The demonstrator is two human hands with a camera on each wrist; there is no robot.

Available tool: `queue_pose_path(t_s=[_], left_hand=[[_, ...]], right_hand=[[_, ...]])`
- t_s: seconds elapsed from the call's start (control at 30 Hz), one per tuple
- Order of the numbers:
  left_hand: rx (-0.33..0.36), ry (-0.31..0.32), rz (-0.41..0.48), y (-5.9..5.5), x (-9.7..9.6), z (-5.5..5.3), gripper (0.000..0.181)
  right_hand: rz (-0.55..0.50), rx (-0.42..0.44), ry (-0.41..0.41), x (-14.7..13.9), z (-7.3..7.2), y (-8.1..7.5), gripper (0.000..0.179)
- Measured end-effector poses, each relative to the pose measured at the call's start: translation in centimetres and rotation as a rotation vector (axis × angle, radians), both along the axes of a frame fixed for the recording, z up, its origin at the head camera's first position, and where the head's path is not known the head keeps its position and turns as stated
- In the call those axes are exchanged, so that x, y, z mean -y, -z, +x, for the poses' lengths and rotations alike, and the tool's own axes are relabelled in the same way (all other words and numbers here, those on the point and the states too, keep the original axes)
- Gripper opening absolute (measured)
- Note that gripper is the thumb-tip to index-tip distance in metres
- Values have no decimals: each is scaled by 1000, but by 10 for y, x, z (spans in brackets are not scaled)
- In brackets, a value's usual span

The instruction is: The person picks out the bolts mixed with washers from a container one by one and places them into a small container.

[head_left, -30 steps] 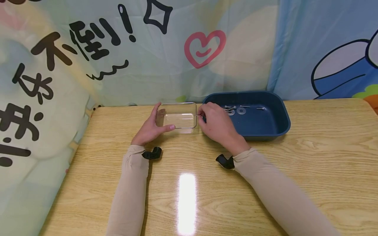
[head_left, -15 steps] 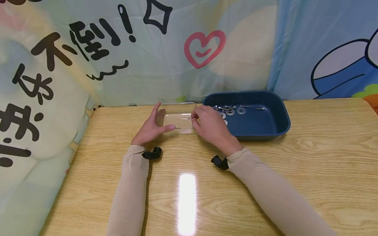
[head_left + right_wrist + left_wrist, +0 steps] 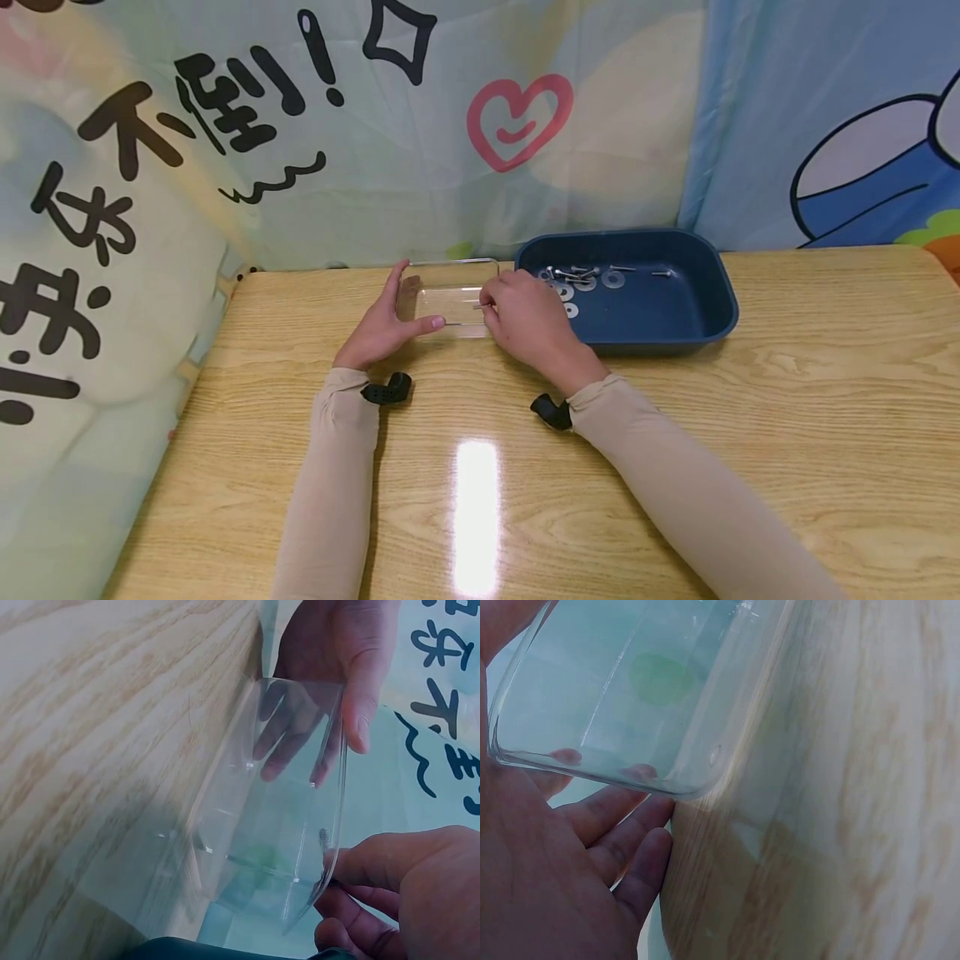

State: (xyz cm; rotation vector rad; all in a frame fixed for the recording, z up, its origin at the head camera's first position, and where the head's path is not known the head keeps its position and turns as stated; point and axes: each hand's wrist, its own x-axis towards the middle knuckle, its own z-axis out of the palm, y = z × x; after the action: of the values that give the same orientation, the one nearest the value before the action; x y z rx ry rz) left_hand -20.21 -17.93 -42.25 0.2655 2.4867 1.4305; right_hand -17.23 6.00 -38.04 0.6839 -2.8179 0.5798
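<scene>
A clear rectangular container [image 3: 442, 293] stands on the table near the backdrop. My left hand [image 3: 381, 327] grips its left end, with the thumb along the front rim; in the left wrist view, the fingers [image 3: 634, 859] touch the clear wall from outside. My right hand [image 3: 528, 323] is at the container's right rim and pinches a small metal screw [image 3: 324, 838] between thumb and fingertips. The screw's threaded end points into the container; its head is hidden by the fingers. Just to the right is a dark blue bin [image 3: 660, 321] with several screws [image 3: 573, 275] and flat washers [image 3: 612, 280].
A wooden table [image 3: 675, 450] extends toward the camera, with a bright light reflection in front. A printed cloth backdrop [image 3: 360, 208] hangs directly behind the container and bin and continues along the left side.
My right hand has moved left from the bin's left edge to the container's right rim, carrying the screw. More washers show in the bin. My left hand stays in place.
</scene>
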Motion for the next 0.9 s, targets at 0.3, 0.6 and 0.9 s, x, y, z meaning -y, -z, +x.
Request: queue_pose_path(t_s=[0.3, 0.6, 0.9], left_hand=[[6, -2, 9, -1, -1, 0, 110], [2, -2, 2, -4, -1, 1, 110], [2, 1, 11, -1, 0, 0, 110]], right_hand=[[10, -8, -13, 1, -1, 0, 13], [8, 6, -12, 1, -1, 2, 15], [-41, 39, 3, -2, 5, 0, 15]])
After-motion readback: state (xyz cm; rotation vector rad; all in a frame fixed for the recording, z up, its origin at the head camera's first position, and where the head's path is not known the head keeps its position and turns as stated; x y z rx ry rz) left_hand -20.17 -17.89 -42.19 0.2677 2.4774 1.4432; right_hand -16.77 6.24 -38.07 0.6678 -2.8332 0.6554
